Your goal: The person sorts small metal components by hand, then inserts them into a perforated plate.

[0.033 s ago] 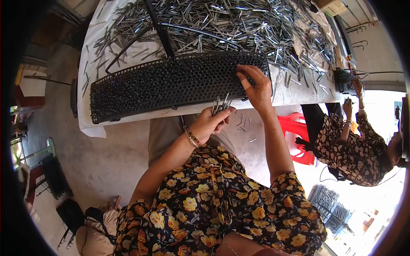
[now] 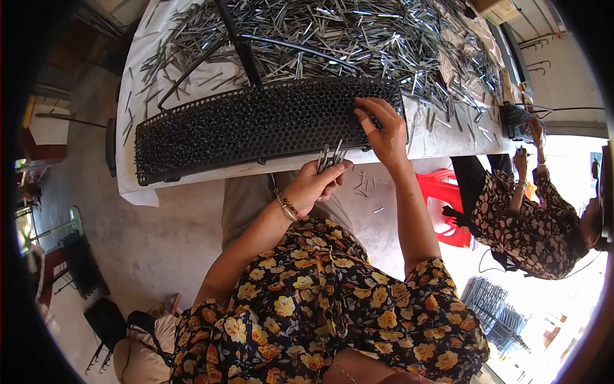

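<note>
A long black perforated rack point(image 2: 300, 136) lies along the table's near edge, tilted. Dark small pieces stand in most of its holes; a stretch at the lower right shows bare holes. My left hand point(image 2: 313, 184), just below that edge, is closed around a small bundle of thin metal strips point(image 2: 330, 159), their ends sticking up. Over the right end of the rack, my right hand point(image 2: 385, 130) has its fingers bent together in a pinch at the holes. Pale tape wraps one of its digits. Whatever sits between those fingertips is too small to make out.
A large heap of metal strips point(image 2: 320, 32) covers the white-covered table point(image 2: 144, 83). Black rods point(image 2: 246, 61) rise behind the rack. To the right, a co-worker point(image 2: 531, 217) works at another rack point(image 2: 515, 121) beside a red plastic stool point(image 2: 441, 192). Dropped strips lie on the floor.
</note>
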A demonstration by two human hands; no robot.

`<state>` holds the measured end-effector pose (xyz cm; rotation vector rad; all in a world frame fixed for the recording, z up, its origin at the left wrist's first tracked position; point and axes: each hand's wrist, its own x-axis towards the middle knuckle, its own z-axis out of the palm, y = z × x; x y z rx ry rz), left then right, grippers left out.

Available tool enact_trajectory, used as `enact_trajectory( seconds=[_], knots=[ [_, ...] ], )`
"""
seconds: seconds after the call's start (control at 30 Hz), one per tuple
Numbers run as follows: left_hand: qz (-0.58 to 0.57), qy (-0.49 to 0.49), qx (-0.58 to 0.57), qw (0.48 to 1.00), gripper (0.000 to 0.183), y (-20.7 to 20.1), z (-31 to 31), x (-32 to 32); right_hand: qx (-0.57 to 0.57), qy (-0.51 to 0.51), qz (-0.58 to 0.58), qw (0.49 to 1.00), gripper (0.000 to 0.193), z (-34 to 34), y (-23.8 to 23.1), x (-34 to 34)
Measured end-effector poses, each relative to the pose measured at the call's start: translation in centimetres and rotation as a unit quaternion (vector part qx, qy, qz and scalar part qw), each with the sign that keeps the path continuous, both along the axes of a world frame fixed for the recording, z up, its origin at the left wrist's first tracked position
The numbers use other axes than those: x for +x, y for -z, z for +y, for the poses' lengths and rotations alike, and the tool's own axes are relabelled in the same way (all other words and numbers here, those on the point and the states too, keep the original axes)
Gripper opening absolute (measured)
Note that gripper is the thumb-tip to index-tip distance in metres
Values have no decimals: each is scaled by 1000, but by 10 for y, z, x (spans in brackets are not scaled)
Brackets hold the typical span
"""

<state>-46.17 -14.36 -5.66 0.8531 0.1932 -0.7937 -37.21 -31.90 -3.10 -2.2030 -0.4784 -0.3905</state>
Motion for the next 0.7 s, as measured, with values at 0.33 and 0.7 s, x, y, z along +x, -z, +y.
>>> enact_trajectory(
  seconds=[0.33, 0.7],
  knots=[
    [5, -1, 5, 1000, 28, 1, 0, -1, -107, -36, -87, 990, 27, -4, -4, -4],
    [8, -12, -11, 1000, 27, 2, -1, -3, -62, 33, -74, 995, 23, -1, 0, -7]
  ],
)
